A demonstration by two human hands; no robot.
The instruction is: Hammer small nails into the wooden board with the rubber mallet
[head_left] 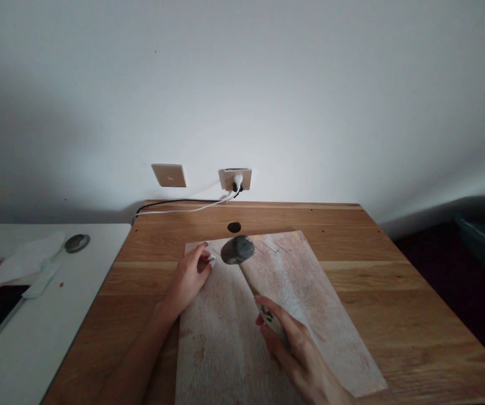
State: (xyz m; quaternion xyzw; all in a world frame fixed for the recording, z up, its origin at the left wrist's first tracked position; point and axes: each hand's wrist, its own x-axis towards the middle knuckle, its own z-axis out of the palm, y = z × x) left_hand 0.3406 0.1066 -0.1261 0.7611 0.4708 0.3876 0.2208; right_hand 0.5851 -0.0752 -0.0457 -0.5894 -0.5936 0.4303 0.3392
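Right hand [287, 337] grips a beige-handled mallet [238, 250] with dark-grey cylindrical head. At right hand's ten o'clock, left hand [192, 275] pinches a small white piece [212, 258].

Before me I find a pale wall [310, 101], brightest near its middle, shadowed low at left. A wooden table [394, 315] stands along it; a white table [73, 315] sits just left.

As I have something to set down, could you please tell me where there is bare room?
The widest bare patch of the wooden desk lies between the board and the desk's right edge; another lies between the left forearm and the white table. It is crowded at the board's far end, around the left hand and the mallet in the right hand.
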